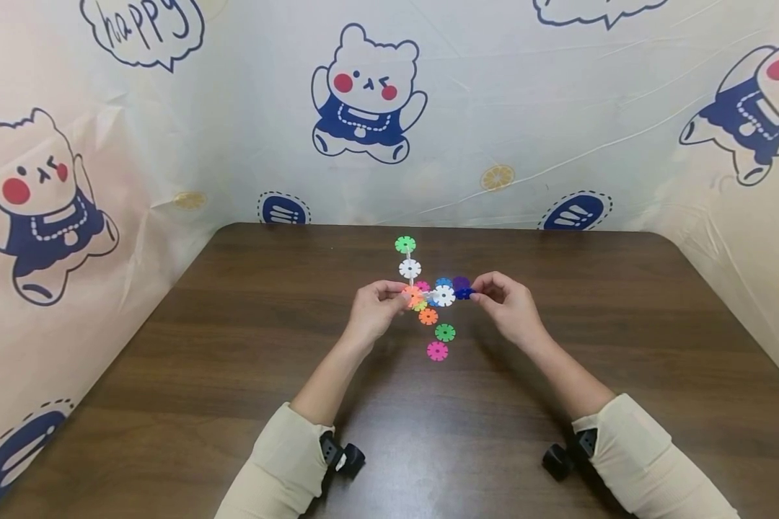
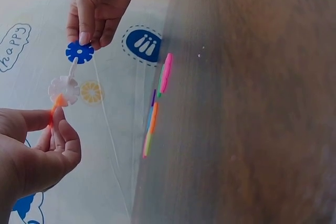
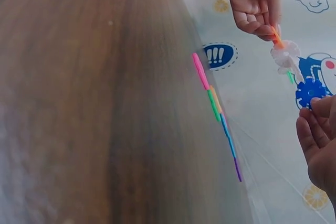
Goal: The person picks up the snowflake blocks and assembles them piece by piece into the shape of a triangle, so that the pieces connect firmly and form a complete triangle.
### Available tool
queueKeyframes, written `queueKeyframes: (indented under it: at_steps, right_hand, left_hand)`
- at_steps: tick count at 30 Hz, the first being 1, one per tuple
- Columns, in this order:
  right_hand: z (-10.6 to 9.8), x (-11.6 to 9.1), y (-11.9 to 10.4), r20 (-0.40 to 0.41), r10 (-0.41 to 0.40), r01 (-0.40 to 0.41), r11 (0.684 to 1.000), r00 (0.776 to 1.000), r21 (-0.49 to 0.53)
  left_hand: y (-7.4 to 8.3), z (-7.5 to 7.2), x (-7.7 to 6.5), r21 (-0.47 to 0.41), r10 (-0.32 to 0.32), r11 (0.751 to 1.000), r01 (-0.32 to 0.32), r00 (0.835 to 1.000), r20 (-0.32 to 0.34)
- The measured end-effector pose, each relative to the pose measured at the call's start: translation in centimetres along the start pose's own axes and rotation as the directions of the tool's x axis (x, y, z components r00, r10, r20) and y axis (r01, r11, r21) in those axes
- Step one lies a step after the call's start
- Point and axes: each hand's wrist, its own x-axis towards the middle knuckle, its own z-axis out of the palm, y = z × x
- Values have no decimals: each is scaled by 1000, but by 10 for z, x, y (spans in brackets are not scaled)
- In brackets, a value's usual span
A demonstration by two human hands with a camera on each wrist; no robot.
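Between the fingertips of my left hand [image 1: 375, 311] is an orange notched plastic disc [image 1: 412, 296], pinched at its edge. My right hand [image 1: 511, 308] pinches a dark blue notched disc [image 1: 464, 293] between thumb and fingers. White discs link the two: one white disc [image 2: 63, 91] sits against the orange piece, and another, seen edge-on, meets the blue disc [image 2: 80, 52]. In the head view, a white disc [image 1: 410, 269] and a green disc [image 1: 405, 245] rise above the orange one. The chain is held above the table.
Loose discs lie on the brown wooden table [image 1: 234, 375] beneath the hands: a pink disc [image 1: 437, 351], a green disc [image 1: 445, 332], an orange disc [image 1: 428, 316] and a purple disc [image 1: 460, 283], among others partly hidden. A patterned sheet [image 1: 493, 108] stands behind the table.
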Motion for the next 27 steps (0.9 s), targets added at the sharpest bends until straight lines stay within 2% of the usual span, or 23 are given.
queueKeyframes:
  at_steps: [5, 13, 18, 27]
  right_hand:
    - [0, 1, 4, 27, 3, -3, 1000, 1000, -12]
    - [2, 7, 36, 15, -10, 10, 1000, 1000, 7]
    - [3, 8, 36, 16, -37, 37, 999, 999, -7]
    - [3, 9, 34, 49, 6, -5, 1000, 999, -15]
  left_hand:
    - [0, 0, -1, -10, -3, 1000, 3, 1000, 11]
    - [3, 1, -3, -26, -13, 1000, 13, 1000, 17]
    - [5, 1, -3, -15, -15, 1000, 15, 1000, 11]
    - [5, 1, -3, -19, -13, 1000, 13, 1000, 2]
